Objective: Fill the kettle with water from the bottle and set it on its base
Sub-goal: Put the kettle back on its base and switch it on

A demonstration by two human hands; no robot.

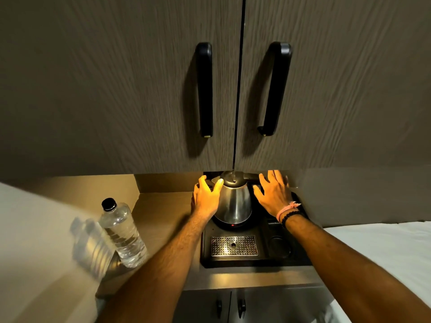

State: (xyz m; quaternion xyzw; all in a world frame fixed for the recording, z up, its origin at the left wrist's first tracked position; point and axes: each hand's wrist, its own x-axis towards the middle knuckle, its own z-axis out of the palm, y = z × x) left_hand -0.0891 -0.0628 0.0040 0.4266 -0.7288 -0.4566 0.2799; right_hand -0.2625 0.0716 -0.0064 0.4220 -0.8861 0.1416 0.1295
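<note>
A steel kettle [235,201] with a black lid and handle stands on its round black base [233,226], which sits on a black tray [263,259]. A small red light shows at the base's front. My left hand [206,198] is spread against the kettle's left side, thumb near the lid. My right hand [274,193] hovers with fingers apart just right of the kettle, by its handle. A clear plastic water bottle [122,234] with a black cap stands upright on the counter to the left, capped and holding water.
Upper cabinet doors with two black handles [205,89] hang low over the kettle's top. The tray has a perforated metal drip grate [234,245] and round recesses [279,247]. Lower cabinet doors [231,306] lie below the counter edge. White walls flank both sides.
</note>
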